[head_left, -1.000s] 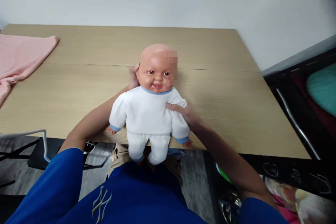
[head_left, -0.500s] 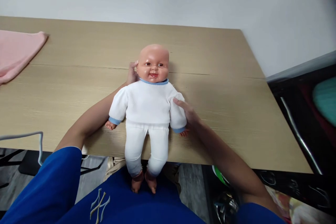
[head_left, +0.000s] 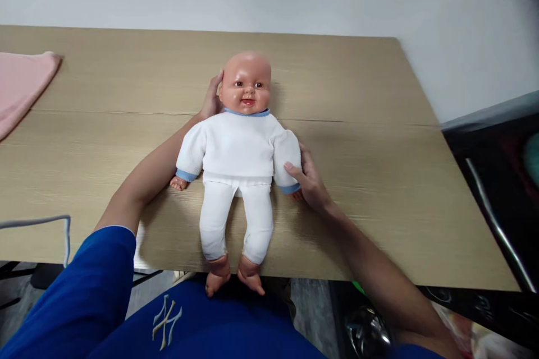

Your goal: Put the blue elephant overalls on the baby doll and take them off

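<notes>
While one doll (head_left: 238, 151) faces upward, the left hand (head_left: 213, 96) cups its head (head_left: 248, 76) and the right hand (head_left: 310, 182) clasps one sleeve (head_left: 284, 151).

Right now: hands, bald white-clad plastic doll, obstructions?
Left hand against doll's head; right hand gripping its blue-cuffed white sleeve. Doll face up over tan table, feet across near edge. Pink cloth apart, far left.

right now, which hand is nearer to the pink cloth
Left. The left hand is against the side of the doll's head, to the right of the pink cloth; the right hand holds the doll's sleeve, farther right.
</notes>
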The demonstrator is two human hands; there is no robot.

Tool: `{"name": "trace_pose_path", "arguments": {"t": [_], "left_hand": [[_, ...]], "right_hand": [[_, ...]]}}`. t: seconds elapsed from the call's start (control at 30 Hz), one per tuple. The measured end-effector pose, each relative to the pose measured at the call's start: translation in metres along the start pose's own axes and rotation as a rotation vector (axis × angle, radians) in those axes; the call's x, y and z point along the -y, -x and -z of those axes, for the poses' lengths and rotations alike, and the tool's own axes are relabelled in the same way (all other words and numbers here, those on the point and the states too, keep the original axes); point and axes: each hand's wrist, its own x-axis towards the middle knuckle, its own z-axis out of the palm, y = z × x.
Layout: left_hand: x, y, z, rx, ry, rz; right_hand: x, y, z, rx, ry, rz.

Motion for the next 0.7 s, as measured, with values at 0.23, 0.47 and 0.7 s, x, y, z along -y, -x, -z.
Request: {"name": "trace_pose_path", "arguments": {"t": [0.23, 0.47, 0.7], "left_hand": [[-0.023, -0.009, 0.010, 0.137, -0.065, 0.066], [-0.016, -0.012, 0.016, -0.153, -0.031, -0.018], [-0.010, -0.023, 0.031, -0.021, -0.024, 0.012]], "right_hand": [[-0.010, 0.009, 0.003, -0.110, 0.381, -0.052], [-0.005, 0.013, 0.010, -0.109, 0.535, 0.004], [-0.003, 0.014, 0.012, -0.096, 0.548, 0.001]]}}
